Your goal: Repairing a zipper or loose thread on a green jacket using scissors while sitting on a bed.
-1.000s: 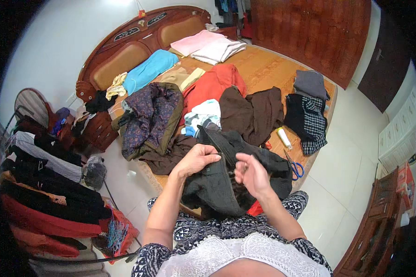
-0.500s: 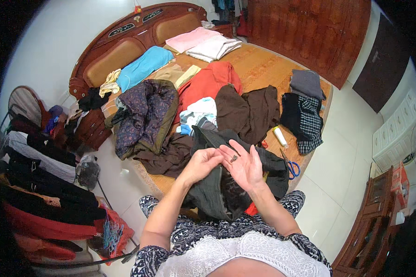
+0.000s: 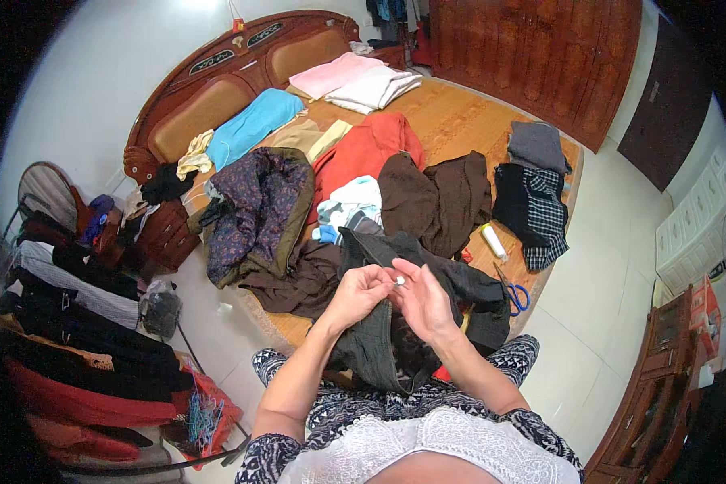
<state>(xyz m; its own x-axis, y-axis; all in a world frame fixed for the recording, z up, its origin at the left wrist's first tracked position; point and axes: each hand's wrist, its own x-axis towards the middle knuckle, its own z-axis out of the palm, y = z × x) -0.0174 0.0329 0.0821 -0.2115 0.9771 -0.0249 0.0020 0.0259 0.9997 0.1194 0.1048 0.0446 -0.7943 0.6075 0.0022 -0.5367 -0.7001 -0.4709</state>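
Dark grey garment (image 3: pixel 361 351) lies across my lap and the bed's edge, its opening turned toward me. Above it, my left hand (image 3: pixel 359 297) is closed in a pinch, thumb against fingertips. A small, shiny whitish piece (image 3: pixel 399 281) shows at those fingertips, too small to name. My right hand (image 3: pixel 426 305) is beside it, palm turned up and fingers curled in, meeting the left fingertips. What lies in the right palm is hidden by the curled fingers. Blue-handled scissors (image 3: pixel 518 298) rest to the right of the garment, near a white tube (image 3: pixel 494 241) with a yellow cap.
Brown trousers (image 3: pixel 444 198), a red garment (image 3: pixel 363 157) and a patterned dark jacket (image 3: pixel 258 206) cover the bed ahead. Folded clothes (image 3: pixel 540 210) sit at its right edge. A loaded clothes rack (image 3: pixel 89 323) stands on the left, a wooden cabinet (image 3: pixel 645 379) on the right.
My right hand has curled from an open palm holding small dark bits. A whitish piece now shows between the hands. The view has shifted slightly.
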